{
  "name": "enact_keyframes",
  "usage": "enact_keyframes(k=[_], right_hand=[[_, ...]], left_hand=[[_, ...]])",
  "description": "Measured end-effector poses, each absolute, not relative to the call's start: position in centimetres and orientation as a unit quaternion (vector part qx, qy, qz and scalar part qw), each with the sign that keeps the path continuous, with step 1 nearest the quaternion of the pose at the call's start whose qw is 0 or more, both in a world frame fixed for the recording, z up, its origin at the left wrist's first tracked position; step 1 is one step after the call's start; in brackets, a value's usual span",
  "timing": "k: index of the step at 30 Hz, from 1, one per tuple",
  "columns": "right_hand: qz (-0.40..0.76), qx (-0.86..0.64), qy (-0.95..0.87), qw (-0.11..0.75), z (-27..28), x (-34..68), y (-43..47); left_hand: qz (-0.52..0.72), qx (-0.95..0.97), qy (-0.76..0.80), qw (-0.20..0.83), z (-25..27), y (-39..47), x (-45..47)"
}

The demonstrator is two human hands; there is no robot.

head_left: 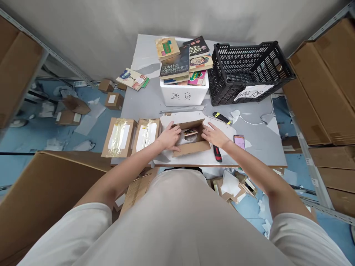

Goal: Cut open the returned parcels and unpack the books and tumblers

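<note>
An opened cardboard box (194, 148) lies near the front edge of the table, directly before me. My left hand (169, 137) grips its left end, thumb toward the near side and fingers over the far side. At the opposite end my right hand (214, 134) holds the right wall, fingers bent over the rim. Inside the box sits a small item with a printed face (190, 133), apparently with clear plastic around it; its kind is too small to make out. A red-and-black utility knife (217, 153) lies just below my right hand.
Two taped boxes (119, 137) stand at the left. Behind are a white bin (184, 96) heaped with books, a black crate (251, 75) and more books (132, 79) at the table's left edge. A yellow-and-black cutter (222, 118) and a phone (239, 142) lie right.
</note>
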State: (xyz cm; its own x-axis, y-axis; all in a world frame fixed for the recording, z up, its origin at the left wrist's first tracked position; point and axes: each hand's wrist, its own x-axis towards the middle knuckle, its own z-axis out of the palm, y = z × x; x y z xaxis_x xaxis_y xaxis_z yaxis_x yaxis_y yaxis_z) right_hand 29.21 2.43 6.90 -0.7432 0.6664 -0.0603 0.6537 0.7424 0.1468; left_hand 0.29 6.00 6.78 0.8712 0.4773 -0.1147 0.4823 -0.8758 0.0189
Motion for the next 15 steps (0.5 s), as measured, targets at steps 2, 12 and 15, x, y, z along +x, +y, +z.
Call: enact_keyframes(k=[2, 12, 15], right_hand=[[0.056, 0.381, 0.922, 0.046, 7.0, 29.9, 1.9], [0.047, 0.394, 0.918, 0.018, 5.9, 32.3, 1.3], [-0.012, 0.427, 0.904, 0.018, 5.2, 33.3, 1.2]], left_hand=[[-0.052, 0.954, 0.296, 0.005, 7.3, 5.1, -0.4], [-0.107, 0.881, 0.459, 0.044, 6.8, 3.7, -1.3], [-0.133, 0.860, 0.486, 0.075, 6.3, 4.7, -1.0]])
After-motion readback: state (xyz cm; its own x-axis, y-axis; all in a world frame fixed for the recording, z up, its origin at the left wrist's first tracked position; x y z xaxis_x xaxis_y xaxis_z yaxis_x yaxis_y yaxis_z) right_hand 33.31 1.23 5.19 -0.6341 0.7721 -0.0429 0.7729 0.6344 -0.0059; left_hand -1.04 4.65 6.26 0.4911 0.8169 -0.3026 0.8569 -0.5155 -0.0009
